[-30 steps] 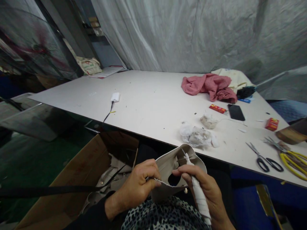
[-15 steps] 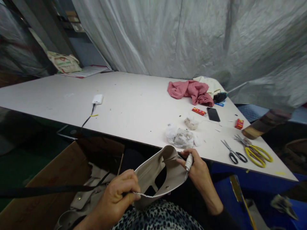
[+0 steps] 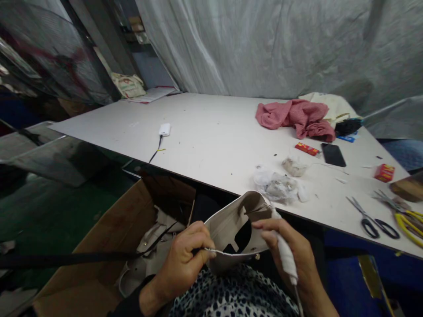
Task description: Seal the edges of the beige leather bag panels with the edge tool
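My left hand [image 3: 183, 257] is closed, pinching the near edge of a beige bag piece [image 3: 228, 229] that I hold over my lap. My right hand [image 3: 292, 259] is wrapped round a white taped tool [image 3: 286, 257], whose tip rests against the upper right part of the bag piece. A dark cut-out shows in the middle of the piece. A black strap [image 3: 66, 257] runs off to the left from below my left hand.
A cardboard box [image 3: 109, 233] with more beige pieces stands at lower left. On the white table [image 3: 205, 136] lie a crumpled plastic wad [image 3: 276, 187], black scissors [image 3: 373, 218], yellow scissors [image 3: 408, 218], a phone [image 3: 333, 154], a pink cloth [image 3: 295, 116] and a white charger [image 3: 164, 129].
My hands have come closer together on the bag piece. My right hand has drawn back toward me with the taped tool. The view has swung back to the left.
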The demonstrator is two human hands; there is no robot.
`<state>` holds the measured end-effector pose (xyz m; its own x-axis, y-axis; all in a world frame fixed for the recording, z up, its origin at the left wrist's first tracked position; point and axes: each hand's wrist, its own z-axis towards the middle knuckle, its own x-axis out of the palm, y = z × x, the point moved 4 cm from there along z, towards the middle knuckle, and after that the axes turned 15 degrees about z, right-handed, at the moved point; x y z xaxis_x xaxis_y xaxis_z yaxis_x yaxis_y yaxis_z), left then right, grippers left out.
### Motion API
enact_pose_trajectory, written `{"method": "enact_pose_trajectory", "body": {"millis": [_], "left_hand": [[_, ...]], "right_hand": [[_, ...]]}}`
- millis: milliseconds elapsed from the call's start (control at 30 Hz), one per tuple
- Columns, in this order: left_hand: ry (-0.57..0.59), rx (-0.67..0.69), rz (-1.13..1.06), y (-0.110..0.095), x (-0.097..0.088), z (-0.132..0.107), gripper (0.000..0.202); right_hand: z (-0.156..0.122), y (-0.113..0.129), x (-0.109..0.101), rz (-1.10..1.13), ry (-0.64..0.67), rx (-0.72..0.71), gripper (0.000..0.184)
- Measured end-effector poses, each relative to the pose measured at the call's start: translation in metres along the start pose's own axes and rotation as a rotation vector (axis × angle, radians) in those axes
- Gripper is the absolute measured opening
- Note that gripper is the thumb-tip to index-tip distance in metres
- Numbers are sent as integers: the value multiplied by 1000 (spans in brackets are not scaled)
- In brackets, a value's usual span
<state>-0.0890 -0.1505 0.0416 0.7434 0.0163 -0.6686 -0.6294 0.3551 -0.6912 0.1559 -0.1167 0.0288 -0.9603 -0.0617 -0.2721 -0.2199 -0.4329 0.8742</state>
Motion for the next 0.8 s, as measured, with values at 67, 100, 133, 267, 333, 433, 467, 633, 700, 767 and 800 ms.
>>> {"method": "enact_pose_trajectory", "body": {"millis": [67, 100, 133, 267, 333, 433, 467, 633, 700, 767, 800], "left_hand": [[-16, 5, -14, -6, 2, 3, 19], [-21, 9, -23, -8, 3, 5, 19], [-28, 9, -32, -11, 5, 7, 19], [-65, -13, -41, -12, 10, 11, 19], [-75, 7, -25, -12, 12, 10, 20], [-80, 41, 11, -11, 16, 6, 20], [-83, 46, 29, -11, 17, 5, 19], [-85, 35, 92, -12, 16, 5, 19], [-84, 9, 91, -11, 14, 7, 19], [-87, 3, 99, -11, 12, 8, 19], [-88, 12, 105, -12, 12, 8, 18]], "right_hand": [[-3, 24, 18, 29, 176, -130, 25], [-4, 32, 27, 32, 233, -145, 26], [-4, 37, 34, 31, 272, -135, 27], [-6, 36, 53, 36, 278, 8, 20], [-8, 31, 58, 43, 250, 53, 26], [-14, 25, 63, 62, 226, 89, 38], [-16, 23, 63, 68, 213, 100, 39], [-21, 21, 55, 68, 153, 62, 30], [-22, 22, 53, 81, 145, 27, 29], [-21, 22, 53, 84, 120, 38, 36], [-21, 22, 54, 84, 116, 52, 40]]}}
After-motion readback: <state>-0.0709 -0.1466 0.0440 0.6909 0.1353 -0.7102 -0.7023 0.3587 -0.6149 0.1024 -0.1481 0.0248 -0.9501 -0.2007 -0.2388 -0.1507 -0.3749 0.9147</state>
